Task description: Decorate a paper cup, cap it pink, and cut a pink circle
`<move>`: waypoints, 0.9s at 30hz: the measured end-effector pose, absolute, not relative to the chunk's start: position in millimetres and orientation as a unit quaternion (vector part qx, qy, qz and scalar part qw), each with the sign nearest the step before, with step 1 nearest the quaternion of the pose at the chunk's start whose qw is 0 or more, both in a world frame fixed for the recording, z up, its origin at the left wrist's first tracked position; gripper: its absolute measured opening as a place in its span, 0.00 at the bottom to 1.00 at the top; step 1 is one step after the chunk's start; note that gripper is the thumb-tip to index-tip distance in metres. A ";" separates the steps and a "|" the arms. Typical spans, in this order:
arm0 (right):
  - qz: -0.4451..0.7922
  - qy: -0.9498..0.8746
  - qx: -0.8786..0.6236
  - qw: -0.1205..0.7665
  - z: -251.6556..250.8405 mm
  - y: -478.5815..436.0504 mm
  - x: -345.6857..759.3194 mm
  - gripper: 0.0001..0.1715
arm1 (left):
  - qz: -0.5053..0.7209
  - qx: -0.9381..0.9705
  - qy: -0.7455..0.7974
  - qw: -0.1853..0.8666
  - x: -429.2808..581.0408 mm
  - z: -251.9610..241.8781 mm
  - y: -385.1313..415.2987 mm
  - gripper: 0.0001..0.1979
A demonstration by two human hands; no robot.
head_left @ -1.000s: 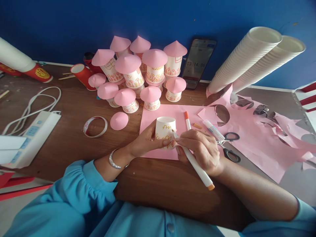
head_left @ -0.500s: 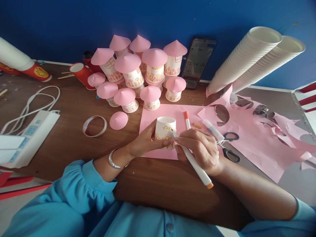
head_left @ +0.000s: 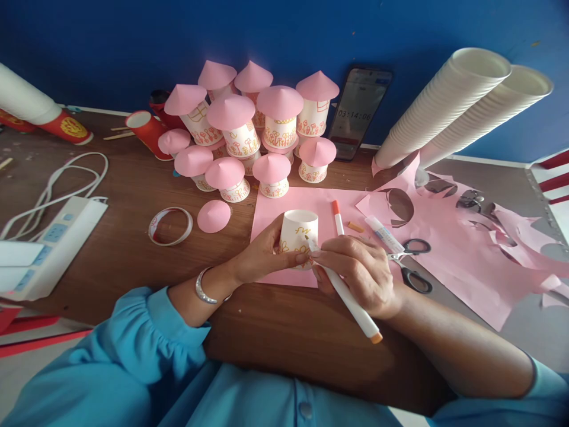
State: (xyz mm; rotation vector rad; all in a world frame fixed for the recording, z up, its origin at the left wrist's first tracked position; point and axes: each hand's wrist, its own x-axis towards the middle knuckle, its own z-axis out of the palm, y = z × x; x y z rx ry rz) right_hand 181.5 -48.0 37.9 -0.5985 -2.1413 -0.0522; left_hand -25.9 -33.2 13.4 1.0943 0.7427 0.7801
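Between the thumb and fingers of my left hand (head_left: 271, 249) is a small white paper cup (head_left: 296, 224), its wide rim side down and a ring of orange and yellow flowers drawn round its lower part. Yellow-brown strokes mark the wall higher up. My right hand (head_left: 358, 273) grips a white marker (head_left: 351, 302) with an orange end cap; its brown tip is at the cup's wall, just below the strokes. Under both hands lies a pink paper sheet (head_left: 271, 204). An orange-capped marker (head_left: 337, 216) and a loose brownish cap (head_left: 355, 226) rest on it.
Behind stand several cup houses with pink cone roofs (head_left: 231, 112). A phone (head_left: 355, 112) leans on the blue wall, beside tall cup stacks (head_left: 444, 107). Scissors (head_left: 413, 264), a glue stick (head_left: 384, 234) and cut pink paper (head_left: 466, 279) lie right; a tape roll (head_left: 170, 226) and power strip (head_left: 60, 249) left.
The marker's tip has moved slightly down and left on the cup, with my right hand following. My left hand keeps its hold; the view has shifted a little.
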 end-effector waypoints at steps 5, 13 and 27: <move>-0.017 -0.856 -0.243 0.456 36.3 -47.7 180.7 0.14 | 0.347 0.495 0.347 0.717 -25.4 14.1 -33.2 0.29; -0.020 -0.856 -0.248 0.454 36.3 -47.6 181.6 0.13 | 0.346 0.491 0.342 0.723 -24.4 14.2 -34.0 0.30; -0.013 -0.854 -0.252 0.455 39.9 -46.1 181.4 0.13 | 0.351 0.491 0.335 0.723 -24.3 12.0 -34.2 0.28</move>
